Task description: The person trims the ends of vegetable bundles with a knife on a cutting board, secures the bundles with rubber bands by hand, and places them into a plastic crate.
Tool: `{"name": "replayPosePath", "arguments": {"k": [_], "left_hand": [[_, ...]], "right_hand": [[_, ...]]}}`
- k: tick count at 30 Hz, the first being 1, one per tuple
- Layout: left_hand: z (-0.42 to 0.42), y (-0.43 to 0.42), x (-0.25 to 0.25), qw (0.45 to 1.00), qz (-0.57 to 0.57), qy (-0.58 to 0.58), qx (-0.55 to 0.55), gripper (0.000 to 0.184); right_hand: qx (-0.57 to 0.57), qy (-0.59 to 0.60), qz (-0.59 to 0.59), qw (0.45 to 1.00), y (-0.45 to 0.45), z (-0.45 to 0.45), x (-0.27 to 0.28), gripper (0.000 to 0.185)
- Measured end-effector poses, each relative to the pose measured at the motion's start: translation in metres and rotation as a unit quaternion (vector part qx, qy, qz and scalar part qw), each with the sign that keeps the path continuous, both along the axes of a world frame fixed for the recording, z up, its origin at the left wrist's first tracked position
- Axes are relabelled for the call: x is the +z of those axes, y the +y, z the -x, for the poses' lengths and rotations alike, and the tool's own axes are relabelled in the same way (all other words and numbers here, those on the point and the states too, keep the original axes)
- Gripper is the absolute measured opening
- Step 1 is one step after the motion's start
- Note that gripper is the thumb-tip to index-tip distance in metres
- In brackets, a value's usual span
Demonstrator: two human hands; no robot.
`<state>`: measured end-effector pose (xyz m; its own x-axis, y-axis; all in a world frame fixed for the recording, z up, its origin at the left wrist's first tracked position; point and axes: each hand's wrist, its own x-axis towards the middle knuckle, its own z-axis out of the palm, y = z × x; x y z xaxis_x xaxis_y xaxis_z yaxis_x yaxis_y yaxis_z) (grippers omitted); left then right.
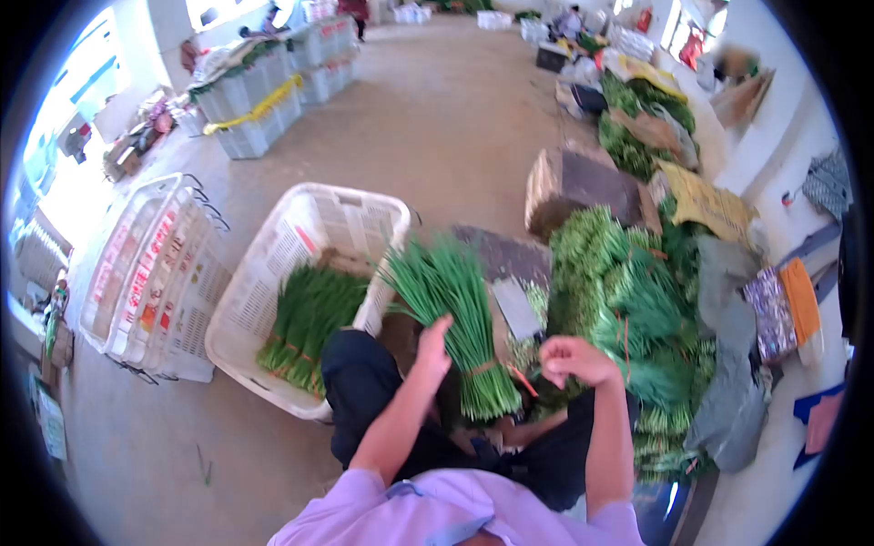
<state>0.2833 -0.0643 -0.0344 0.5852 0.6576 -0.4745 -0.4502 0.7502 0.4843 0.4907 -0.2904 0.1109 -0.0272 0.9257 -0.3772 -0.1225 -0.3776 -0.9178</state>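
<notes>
Here, the fingers of the left hand (pixel 434 348) grasp a bunch of green stalks (pixel 453 284) at the centre of the frame, with a band (pixel 481 369) around its lower part. Just right of it, the right hand (pixel 577 360) has its fingers curled; whether they pinch anything, I cannot tell. Left of centre, more bunches (pixel 314 309) lie in a white basket (pixel 350 209). Stacked baskets (pixel 150 287) stand at far left, and a heap of greens (pixel 642 314) fills the right.
</notes>
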Motion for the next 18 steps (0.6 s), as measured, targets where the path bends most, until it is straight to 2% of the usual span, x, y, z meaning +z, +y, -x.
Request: {"name": "replayPosePath", "arguments": {"k": [1,2,3,4,7,9,10,11,12,13,15,16,18], "left_hand": [[0.002,0.002,0.002,1.0,0.014,-0.002,0.001,0.031],[0.001,0.004,0.005,1.0,0.018,-0.019,-0.013,0.033],[-0.001,0.006,0.008,0.999,0.019,-0.039,-0.026,0.036],[-0.002,0.007,0.009,0.996,0.017,-0.067,-0.054,0.042],[-0.009,-0.004,0.038,0.991,0.027,-0.076,-0.11,0.047],[-0.01,-0.008,0.044,0.989,0.002,-0.082,-0.127,0.054],[-0.008,-0.002,0.038,0.984,-0.037,-0.101,-0.143,0.054],[-0.002,0.003,0.032,0.978,-0.073,-0.119,-0.158,0.055],[0.006,0.007,0.029,0.973,-0.097,-0.103,-0.18,0.064],[0.009,0.009,0.024,0.973,-0.095,-0.102,-0.186,0.064],[0.014,0.009,0.017,0.958,-0.187,0.081,-0.201,0.069],[0.01,0.003,0.012,0.951,-0.196,0.053,-0.234,0.07],[0.003,-0.004,0.009,0.953,-0.193,0.034,-0.232,0.07]], "right_hand": [[-0.039,-0.093,0.053,0.993,-0.002,0.001,-0.005,0.057],[-0.067,-0.327,0.071,0.94,0.001,-0.003,-0.03,0.088],[-0.117,-0.322,0.031,0.939,0.005,-0.005,-0.058,0.108],[-0.124,-0.298,0.048,0.945,0.02,0.014,-0.033,0.117],[-0.111,-0.325,0.002,0.939,0.061,0.063,-0.042,0.117],[-0.169,-0.245,0.008,0.955,0.079,0.075,-0.053,0.108],[-0.173,-0.245,0.006,0.954,0.081,0.068,-0.07,0.108],[-0.199,-0.149,-0.044,0.968,0.083,0.063,-0.088,0.103],[-0.224,-0.05,-0.093,0.969,0.083,0.064,-0.093,0.098],[-0.229,-0.05,-0.091,0.968,0.08,0.063,-0.098,0.098],[-0.265,-0.047,-0.084,0.959,0.079,0.067,-0.099,0.084],[-0.261,-0.009,-0.085,0.961,0.077,0.07,-0.096,0.083],[-0.256,-0.021,-0.084,0.963,0.073,0.079,-0.089,0.083]]}}
